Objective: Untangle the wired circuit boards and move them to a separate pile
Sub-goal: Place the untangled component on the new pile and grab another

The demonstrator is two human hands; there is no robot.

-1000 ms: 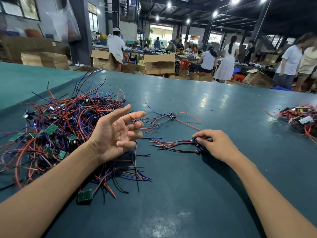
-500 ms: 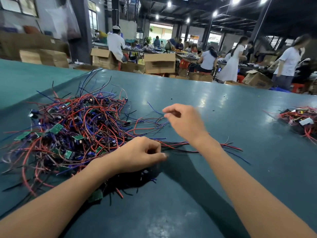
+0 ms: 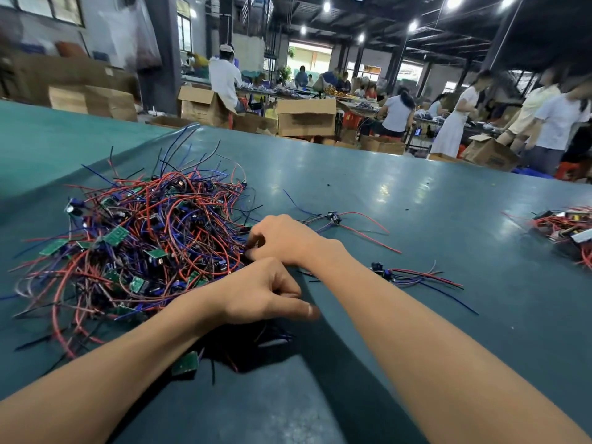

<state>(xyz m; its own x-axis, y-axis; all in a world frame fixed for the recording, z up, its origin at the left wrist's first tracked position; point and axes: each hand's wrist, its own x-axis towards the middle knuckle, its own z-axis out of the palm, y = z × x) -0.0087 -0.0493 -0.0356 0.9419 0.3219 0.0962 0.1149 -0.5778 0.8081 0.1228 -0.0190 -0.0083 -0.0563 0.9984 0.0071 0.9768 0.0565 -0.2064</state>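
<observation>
A big tangle of red, blue and black wires with small green circuit boards [image 3: 134,238] lies on the left of the teal table [image 3: 416,203]. My right hand [image 3: 282,238] reaches across to the tangle's right edge, its curled fingertips pinching wires there. My left hand [image 3: 262,293] sits just in front of it at the tangle's near edge, fingers curled and thumb out; whatever is inside the fist is hidden. Two wired boards lie apart from the tangle: one [image 3: 333,217] beyond my right hand, another [image 3: 381,270] to the right of my right forearm.
A smaller pile of wired parts [image 3: 567,232] lies at the table's right edge. One green board [image 3: 185,363] lies loose under my left forearm. Cardboard boxes [image 3: 304,118] and several people working stand beyond the table's far edge.
My right hand let go of a wired board on the right and swung left to the tangle's edge. My left hand went from open to curled and stays at the tangle's near edge.
</observation>
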